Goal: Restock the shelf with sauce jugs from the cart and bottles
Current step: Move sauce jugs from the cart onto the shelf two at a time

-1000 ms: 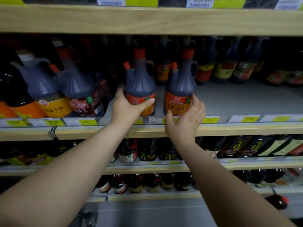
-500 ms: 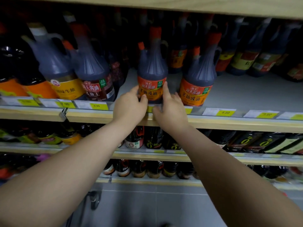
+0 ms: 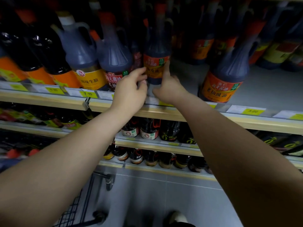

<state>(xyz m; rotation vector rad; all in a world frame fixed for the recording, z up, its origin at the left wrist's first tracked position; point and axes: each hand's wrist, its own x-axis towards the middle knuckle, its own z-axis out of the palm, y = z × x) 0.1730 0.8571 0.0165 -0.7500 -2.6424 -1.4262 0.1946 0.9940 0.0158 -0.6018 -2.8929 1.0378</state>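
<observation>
The person reached with both arms to one sauce jug (image 3: 156,46) on the shelf (image 3: 262,124). This jug stood upright on the upper board, a little back from the front edge. It had a dark body, a red cap and an orange label.

The left hand (image 3: 131,90) held the jug at its lower left side, with curled fingers: the index finger lay on the label and the thumb was near the base. The right hand (image 3: 169,86) was not closed. Its straight fingers pressed against the right side of the jug, and the index finger pointed up along the label.

Just left of this jug stood a red-label jug (image 3: 114,63), and next to it a yellow-label jug (image 3: 85,63). To the right, with a gap between, a second orange-label jug (image 3: 224,79) stood at the front edge. Small bottles (image 3: 148,131) filled the lower boards. A wire cart (image 3: 85,202) was at the bottom left, on the grey floor (image 3: 155,194).
</observation>
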